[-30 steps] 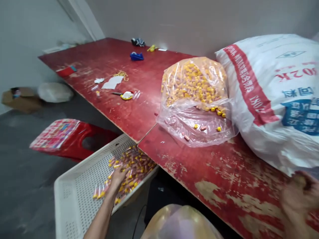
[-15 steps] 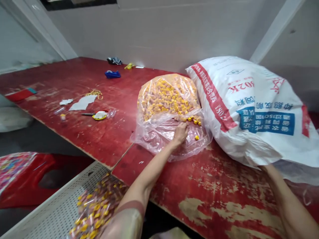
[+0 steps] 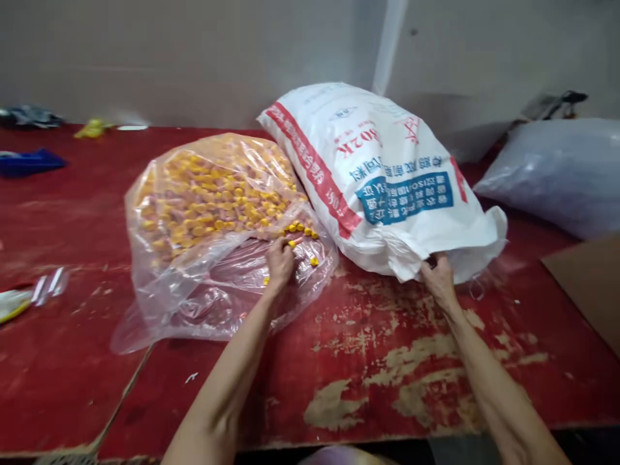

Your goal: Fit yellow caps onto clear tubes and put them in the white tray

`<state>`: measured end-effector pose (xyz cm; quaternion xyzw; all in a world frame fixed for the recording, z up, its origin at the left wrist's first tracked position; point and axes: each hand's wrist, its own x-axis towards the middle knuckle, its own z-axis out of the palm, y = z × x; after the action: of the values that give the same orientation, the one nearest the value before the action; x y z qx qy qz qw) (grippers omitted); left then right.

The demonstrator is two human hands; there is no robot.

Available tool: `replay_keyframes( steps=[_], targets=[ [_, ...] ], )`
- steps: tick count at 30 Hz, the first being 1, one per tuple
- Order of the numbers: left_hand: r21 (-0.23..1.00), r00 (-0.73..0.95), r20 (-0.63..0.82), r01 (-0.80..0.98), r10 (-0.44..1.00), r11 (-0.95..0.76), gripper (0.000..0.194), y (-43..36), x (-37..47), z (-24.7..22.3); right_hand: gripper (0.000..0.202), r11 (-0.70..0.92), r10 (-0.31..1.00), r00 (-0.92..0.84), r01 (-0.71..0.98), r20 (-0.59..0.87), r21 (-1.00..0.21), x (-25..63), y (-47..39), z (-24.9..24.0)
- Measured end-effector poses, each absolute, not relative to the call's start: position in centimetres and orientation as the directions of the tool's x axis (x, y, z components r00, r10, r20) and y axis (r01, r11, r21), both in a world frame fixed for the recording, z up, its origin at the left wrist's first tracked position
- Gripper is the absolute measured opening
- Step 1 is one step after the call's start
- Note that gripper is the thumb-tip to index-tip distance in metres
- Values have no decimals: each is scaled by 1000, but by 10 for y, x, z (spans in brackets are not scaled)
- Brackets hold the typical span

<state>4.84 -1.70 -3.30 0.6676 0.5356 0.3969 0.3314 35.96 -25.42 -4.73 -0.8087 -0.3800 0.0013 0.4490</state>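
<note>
A clear plastic bag (image 3: 145, 284) full of small pink pieces with yellow caps (image 3: 213, 194) lies on the red table. My left hand (image 3: 281, 261) is at its mouth, fingers curled together, and a yellow-capped piece (image 3: 294, 242) shows at the fingertips. A few more capped pieces lie loose on the plastic around it. To the right, a bulging white woven sack (image 3: 387, 239) with red and blue print lies on its side. My right hand (image 3: 438, 278) is at the sack's open mouth; its fingers go partly under the fabric and are hidden there.
The red table (image 3: 339, 349) has worn, peeling patches. Behind the sack on the right lies a filled translucent bag (image 3: 547, 174), with brown cardboard (image 3: 591, 284) in front. At left are clear tubes (image 3: 51, 284), a blue tape dispenser (image 3: 29, 161) and a yellow item (image 3: 92, 128).
The view has swung to the right, and the white tray of capped pieces has left it. My right hand, hidden behind the sack before, now shows at its mouth. My left hand stays by the bag.
</note>
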Motion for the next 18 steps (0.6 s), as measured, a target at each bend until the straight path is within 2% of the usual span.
replay_keyframes(
  steps=[2, 5, 9, 12, 15, 18],
  targets=[
    [984, 129, 41, 168, 991, -63, 17, -50, 33, -30, 47, -270, 600, 730, 569, 326, -777, 346, -279, -44],
    [990, 304, -84, -84, 949, 115, 23, -113, 22, -18, 41, -132, 735, 633, 485, 243, -864, 314, -318, -32],
    [972, 533, -116, -115, 838, 207, 13, -188, 33, -3, 28, -38, 919, 346, 555, 190, -831, 263, -344, -10],
    [952, 601, -159, -117, 784, 283, 9, -218, 43, -2, 31, 17, 962, 222, 537, 161, -843, 232, -342, -1],
    [921, 590, -203, -156, 781, 357, 11, -233, 43, -5, 49, 47, 928, 336, 316, 159, -947, 210, -335, -4],
    [884, 559, -241, -211, 793, 417, 15, -242, 39, -7, 44, 169, 829, 528, 79, 185, -982, 197, -329, -15]
  ],
)
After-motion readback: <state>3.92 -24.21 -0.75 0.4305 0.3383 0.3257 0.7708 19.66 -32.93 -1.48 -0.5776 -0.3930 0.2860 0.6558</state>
